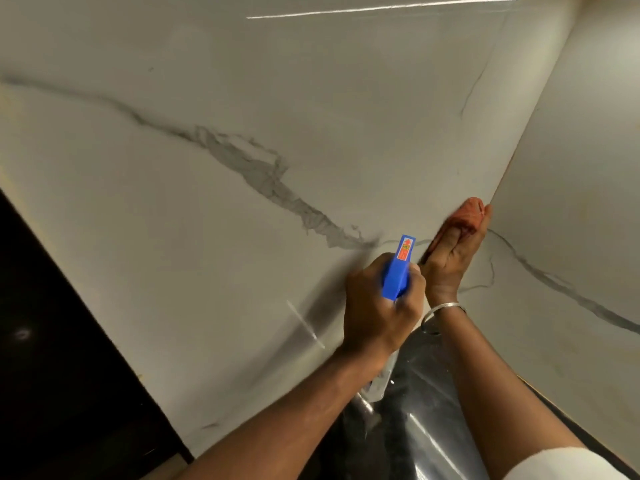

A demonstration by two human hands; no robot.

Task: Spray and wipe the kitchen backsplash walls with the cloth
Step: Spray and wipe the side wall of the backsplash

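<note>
2 bare forearms reach over the dark tabletop. Left hand, fingers wrapped around a blue spray bottle. Right hand, fingers pressed flat, holds the red cloth against the backsplash corner. Wiping seems underway; next, likely spray left.

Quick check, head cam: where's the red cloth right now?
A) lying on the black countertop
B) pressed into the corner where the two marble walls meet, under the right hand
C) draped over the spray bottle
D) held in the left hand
B: the right hand presses the red cloth against the backsplash at the corner seam, while the left hand grips the blue spray bottle.
</note>
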